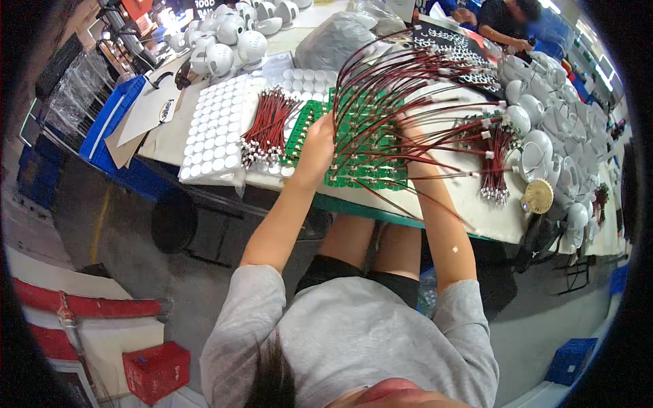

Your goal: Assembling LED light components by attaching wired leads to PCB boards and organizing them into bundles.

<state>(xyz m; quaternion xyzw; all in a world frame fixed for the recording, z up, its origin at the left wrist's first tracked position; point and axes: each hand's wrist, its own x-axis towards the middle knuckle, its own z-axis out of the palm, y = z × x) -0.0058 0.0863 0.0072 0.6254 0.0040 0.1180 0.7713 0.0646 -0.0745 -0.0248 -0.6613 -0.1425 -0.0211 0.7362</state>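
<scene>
Both hands are apart, one on each side of a green board (373, 146) at the near edge of the white table (486, 221). Left hand (320, 143) looks clamped on its nine o'clock edge. Right hand (412, 129) sits at its three o'clock edge, but wires cross over it, so I cannot tell how firmly it grips.

Much of the plugging-in looks done on this board: dark red wires (354, 88) rise from rows across it and fan out toward one, two and three o'clock, their white end plugs hanging loose. Whether every socket is filled cannot be made out through the tangle.

Plenty seems left beyond it. Just past the left hand, at nine o'clock, lies a second green board (300, 136) on which I see no fanned wires. Farther that way rests a loose bundle of red wires (271, 121), next to trays of white discs (215, 129). Another wire bundle (498, 160) lies at three o'clock, near a heap of white plastic shells (537, 146); those wires look unattached too.

Toward half past eleven sits a grey plastic bag (333, 42), and a black sheet with white rings (449, 49) lies between one and two o'clock.
</scene>
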